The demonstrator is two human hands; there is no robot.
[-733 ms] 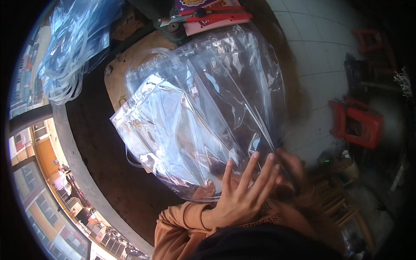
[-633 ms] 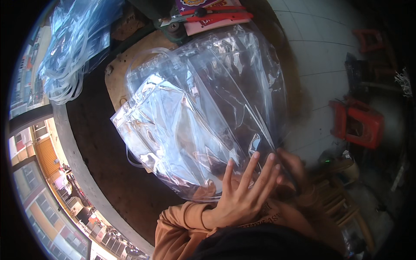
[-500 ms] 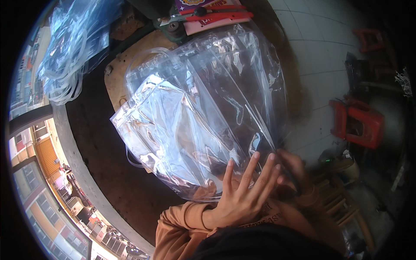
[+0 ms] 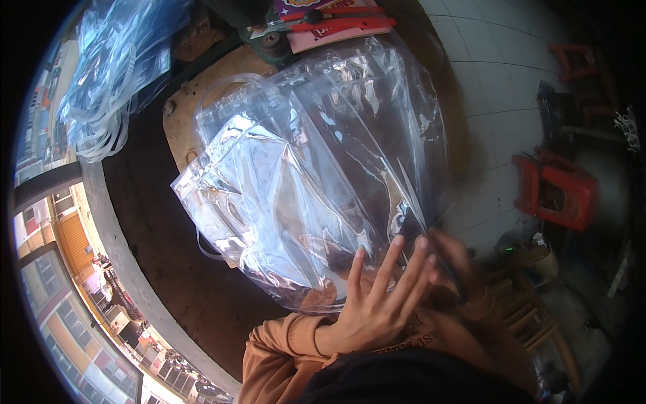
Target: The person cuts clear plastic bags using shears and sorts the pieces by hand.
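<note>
A clear plastic bag (image 4: 269, 182) with a thin clear handle lies across the worktop, wrinkled and shiny, with more clear sheet layers under it on the right. My left hand (image 4: 383, 293) rests with spread fingers on its near right edge. Just beyond, my right hand (image 4: 452, 259) is closed around the dark handle of what look like scissors (image 4: 412, 192), whose thin pale blades point up and left along the plastic. Part of the right hand is hidden behind the left, and glare obscures where the blades meet the plastic.
Blue-tinted plastic bags with clear handles (image 4: 124, 81) are heaped at the far left. Red-handled cutters (image 4: 330, 21) lie on printed packets beside a dark metal machine part (image 4: 272, 46). Red stools (image 4: 558, 188) stand on the tiled floor to the right.
The pale blades at my right hand have shifted slightly to the right, and the reflections on the plastic near them have changed. My left hand stays in place.
</note>
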